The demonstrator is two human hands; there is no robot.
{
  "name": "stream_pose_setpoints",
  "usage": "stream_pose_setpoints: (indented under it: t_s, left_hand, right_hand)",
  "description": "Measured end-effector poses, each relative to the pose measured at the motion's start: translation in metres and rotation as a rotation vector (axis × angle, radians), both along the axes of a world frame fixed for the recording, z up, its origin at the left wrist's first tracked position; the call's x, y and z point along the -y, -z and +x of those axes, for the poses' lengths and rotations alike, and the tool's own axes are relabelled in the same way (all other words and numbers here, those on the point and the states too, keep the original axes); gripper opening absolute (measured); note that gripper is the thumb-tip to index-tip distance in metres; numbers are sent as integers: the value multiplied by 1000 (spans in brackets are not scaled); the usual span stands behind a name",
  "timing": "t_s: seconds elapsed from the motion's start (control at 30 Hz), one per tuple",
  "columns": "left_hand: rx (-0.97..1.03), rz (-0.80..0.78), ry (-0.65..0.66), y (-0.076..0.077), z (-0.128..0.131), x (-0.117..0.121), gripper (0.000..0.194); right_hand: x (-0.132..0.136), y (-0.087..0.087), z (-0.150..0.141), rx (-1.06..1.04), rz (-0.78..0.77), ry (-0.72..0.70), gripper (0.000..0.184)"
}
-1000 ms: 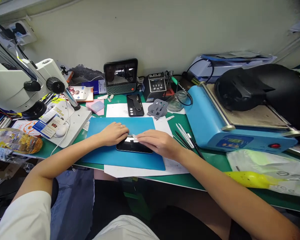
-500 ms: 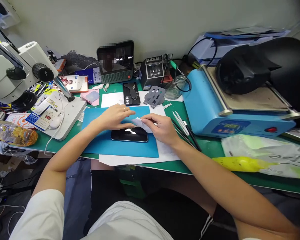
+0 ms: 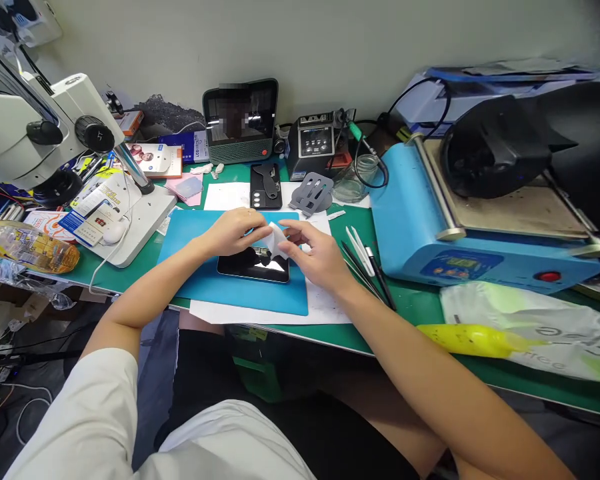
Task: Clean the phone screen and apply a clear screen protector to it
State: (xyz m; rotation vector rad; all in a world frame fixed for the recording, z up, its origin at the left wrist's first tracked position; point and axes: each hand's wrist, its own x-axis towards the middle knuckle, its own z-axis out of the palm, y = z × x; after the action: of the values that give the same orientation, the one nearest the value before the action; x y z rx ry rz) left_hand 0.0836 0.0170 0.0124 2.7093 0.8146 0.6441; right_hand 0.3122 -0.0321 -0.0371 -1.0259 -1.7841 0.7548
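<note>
1 white wipe (image 3: 278, 241) in both hands over a smartphone (image 3: 253, 267)

The left hand (image 3: 235, 233), with a ring on a finger, has its fingers nearly together, their tips pinching the wipe's left edge. The right hand (image 3: 316, 256) meets it from the other side, thumb and index finger a narrow gap apart with the wipe between them. The wipe stands creased at the smartphone's far right edge; whether its lower corner touches the glass cannot be told.

The smartphone lies flat, its glossy dark screen up and catching light, on a blue mat (image 3: 280, 301). Under the mat, white paper (image 3: 207, 312) sticks out onto the green desk (image 3: 415, 307).

Beyond the mat are a black phone case (image 3: 257, 195) with a dark tool on it, a grey slotted stand (image 3: 311, 193) and a glass jar (image 3: 349, 187). Behind these stand a smart display (image 3: 240, 120) and a soldering station (image 3: 310, 148), with a green-handled iron (image 3: 355, 131) beside it.

Just right of the paper lie several slim tools (image 3: 363, 253), white and black, and then a blue machine (image 3: 485, 250) with a red button. Nearer the desk's front edge, a yellow squeeze bottle (image 3: 465, 340) lies against a printed plastic bag (image 3: 530, 320). At the left, a white microscope (image 3: 70, 120) rises from its base
</note>
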Motion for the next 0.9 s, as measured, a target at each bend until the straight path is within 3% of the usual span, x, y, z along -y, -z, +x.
stream_pose_setpoints:
  t_s: [0.1,0.17,0.33,0.5,0.7,0.8,0.9]
  left_hand:
    - [-12,27,-21,1,1,3,61]
    - [-7,66,-13,1,2,6,61]
    - [80,55,0,4,7,11,63]
    - [125,28,29,10,7,10,63]
    - [111,33,12,7,5,12,61]
    - [141,59,-1,3,1,11,47]
    - [137,53,19,1,-4,9,30]
  right_hand:
    - [0,3,-2,95,80,-51,74]
    - [0,4,-2,142,153,-42,77]
    - [6,0,-6,186,324,31,59]
    - [10,-4,-11,181,317,43,10]
    - [10,-13,-8,97,253,36,10]
    - [11,-15,-7,98,230,26,11]
    - [13,-14,-7,196,265,-133,14]
